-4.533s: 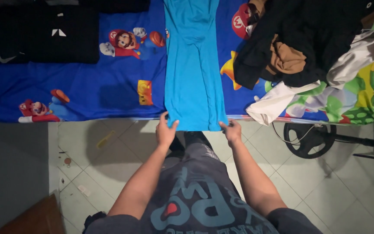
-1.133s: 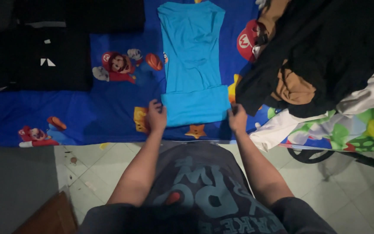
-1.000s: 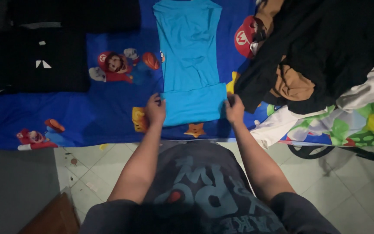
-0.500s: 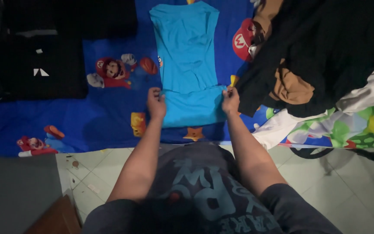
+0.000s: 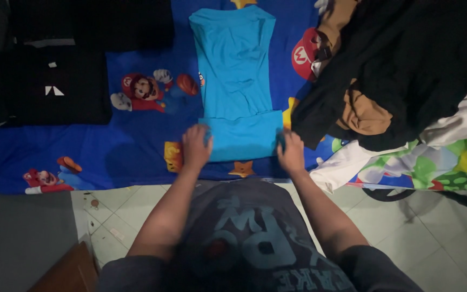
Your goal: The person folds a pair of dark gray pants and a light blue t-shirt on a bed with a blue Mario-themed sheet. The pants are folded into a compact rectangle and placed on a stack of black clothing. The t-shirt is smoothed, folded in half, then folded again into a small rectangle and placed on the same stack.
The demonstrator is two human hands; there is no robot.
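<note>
Turquoise shirt (image 5: 235, 81): 1, hem folded | left hand (image 5: 195, 145), right hand (image 5: 290, 151): fingers pinching fold's corners

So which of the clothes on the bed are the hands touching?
The bright blue shirt. Left hand and right hand grip its folded bottom edge; the black clothes lie untouched.

Dim, uneven indoor light, dark murky corners, slight motion blur, mild wide-angle distortion.
</note>
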